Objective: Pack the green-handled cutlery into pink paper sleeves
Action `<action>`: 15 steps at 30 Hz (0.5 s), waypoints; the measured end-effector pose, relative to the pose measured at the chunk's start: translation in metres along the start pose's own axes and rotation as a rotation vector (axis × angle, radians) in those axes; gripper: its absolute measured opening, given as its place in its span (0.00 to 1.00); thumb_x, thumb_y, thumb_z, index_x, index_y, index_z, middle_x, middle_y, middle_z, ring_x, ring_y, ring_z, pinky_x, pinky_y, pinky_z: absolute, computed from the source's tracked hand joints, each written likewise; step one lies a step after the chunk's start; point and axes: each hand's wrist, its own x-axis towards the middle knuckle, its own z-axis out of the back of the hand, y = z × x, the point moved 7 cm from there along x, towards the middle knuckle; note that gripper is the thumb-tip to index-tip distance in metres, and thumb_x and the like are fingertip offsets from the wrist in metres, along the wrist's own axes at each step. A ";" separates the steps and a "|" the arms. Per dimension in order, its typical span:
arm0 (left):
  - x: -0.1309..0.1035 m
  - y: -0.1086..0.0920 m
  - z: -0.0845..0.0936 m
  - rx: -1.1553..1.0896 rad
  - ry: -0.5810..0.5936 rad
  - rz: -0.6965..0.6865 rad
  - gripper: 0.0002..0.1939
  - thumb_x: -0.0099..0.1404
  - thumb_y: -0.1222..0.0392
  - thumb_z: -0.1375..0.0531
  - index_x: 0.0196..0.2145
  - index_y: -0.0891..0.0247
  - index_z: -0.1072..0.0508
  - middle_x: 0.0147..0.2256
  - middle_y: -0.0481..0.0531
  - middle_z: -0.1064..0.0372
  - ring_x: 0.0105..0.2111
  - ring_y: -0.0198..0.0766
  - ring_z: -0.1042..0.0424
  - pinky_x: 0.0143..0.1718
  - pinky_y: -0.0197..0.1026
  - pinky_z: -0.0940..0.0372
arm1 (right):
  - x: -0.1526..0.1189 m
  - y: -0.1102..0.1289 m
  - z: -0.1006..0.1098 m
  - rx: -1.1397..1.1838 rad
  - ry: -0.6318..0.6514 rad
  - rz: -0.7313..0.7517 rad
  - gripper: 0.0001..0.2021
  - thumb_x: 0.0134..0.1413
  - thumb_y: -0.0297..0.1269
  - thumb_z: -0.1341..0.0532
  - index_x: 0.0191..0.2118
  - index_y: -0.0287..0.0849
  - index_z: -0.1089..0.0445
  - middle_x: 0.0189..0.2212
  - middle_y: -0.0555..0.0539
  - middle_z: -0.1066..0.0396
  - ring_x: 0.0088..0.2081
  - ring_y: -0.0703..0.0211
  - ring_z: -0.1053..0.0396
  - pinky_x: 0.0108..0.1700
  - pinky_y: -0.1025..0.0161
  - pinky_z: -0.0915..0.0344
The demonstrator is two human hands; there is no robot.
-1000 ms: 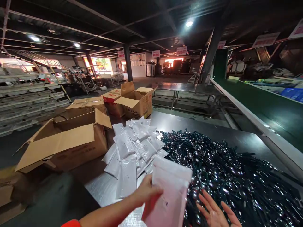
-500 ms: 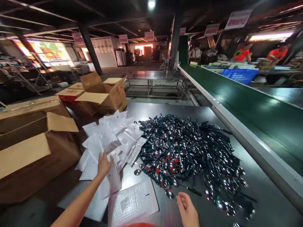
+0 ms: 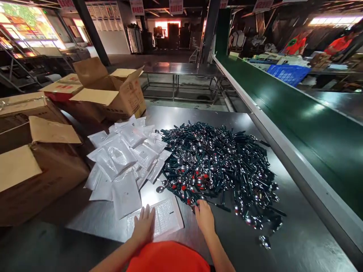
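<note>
Left hand (image 3: 144, 226) lay flat, fingers spread, on a white bubble mailer (image 3: 159, 221) sitting on the steel table (image 3: 297, 241) right in front of the person. Right hand (image 3: 204, 219) reached toward 1 o'clock, fingertips at the near edge of the spoon pile (image 3: 218, 166); couldn't tell if they pinched one. More mailers (image 3: 124, 158) were heaped at 11 o'clock, beside open cardboard boxes (image 3: 113, 94).

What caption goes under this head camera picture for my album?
Left hand flat on a white bubble mailer, right hand reaching into a heap of dark-handled metal spoons.
</note>
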 end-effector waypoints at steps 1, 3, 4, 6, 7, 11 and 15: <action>0.001 -0.001 0.001 0.001 0.005 -0.002 0.42 0.56 0.72 0.46 0.67 0.63 0.51 0.70 0.67 0.64 0.68 0.64 0.62 0.59 0.72 0.52 | 0.007 0.004 -0.001 -0.034 0.002 -0.002 0.14 0.58 0.28 0.47 0.47 0.38 0.29 0.47 0.39 0.27 0.50 0.49 0.31 0.51 0.60 0.38; 0.002 -0.002 0.003 -0.010 0.003 0.003 0.43 0.55 0.71 0.45 0.67 0.64 0.51 0.69 0.69 0.64 0.68 0.66 0.62 0.58 0.73 0.52 | 0.021 0.011 -0.005 -0.096 -0.003 -0.024 0.14 0.59 0.26 0.46 0.49 0.35 0.30 0.48 0.36 0.28 0.51 0.47 0.31 0.51 0.58 0.38; 0.002 -0.002 0.003 -0.016 0.002 0.011 0.43 0.54 0.71 0.45 0.67 0.65 0.51 0.69 0.69 0.64 0.68 0.66 0.62 0.58 0.74 0.52 | 0.027 0.014 -0.007 -0.125 -0.008 -0.044 0.14 0.59 0.26 0.46 0.48 0.33 0.30 0.48 0.35 0.28 0.51 0.45 0.31 0.50 0.57 0.37; 0.004 -0.003 0.002 -0.015 -0.005 0.016 0.44 0.53 0.71 0.44 0.67 0.65 0.51 0.69 0.70 0.64 0.68 0.67 0.62 0.58 0.74 0.52 | 0.038 0.021 -0.011 -0.175 -0.022 -0.089 0.12 0.59 0.26 0.46 0.46 0.31 0.30 0.46 0.32 0.28 0.51 0.43 0.31 0.49 0.56 0.37; 0.004 -0.003 0.001 -0.016 -0.004 0.011 0.44 0.52 0.71 0.44 0.67 0.65 0.51 0.69 0.70 0.64 0.68 0.67 0.63 0.57 0.74 0.52 | 0.043 0.024 -0.013 -0.195 -0.029 -0.109 0.11 0.59 0.27 0.45 0.46 0.31 0.30 0.46 0.32 0.28 0.50 0.42 0.31 0.48 0.55 0.36; 0.003 -0.002 0.000 -0.056 -0.008 0.006 0.42 0.55 0.70 0.45 0.67 0.64 0.50 0.69 0.68 0.64 0.68 0.65 0.62 0.58 0.73 0.51 | 0.054 0.043 -0.019 -0.241 -0.047 -0.137 0.12 0.61 0.36 0.42 0.47 0.34 0.32 0.44 0.36 0.27 0.49 0.46 0.29 0.47 0.55 0.36; 0.003 -0.001 -0.001 -0.053 -0.012 0.023 0.41 0.55 0.71 0.46 0.67 0.62 0.50 0.69 0.67 0.63 0.68 0.63 0.62 0.58 0.72 0.52 | 0.055 0.055 -0.027 -0.276 -0.050 -0.143 0.15 0.59 0.38 0.40 0.49 0.34 0.34 0.43 0.37 0.27 0.47 0.47 0.28 0.46 0.55 0.35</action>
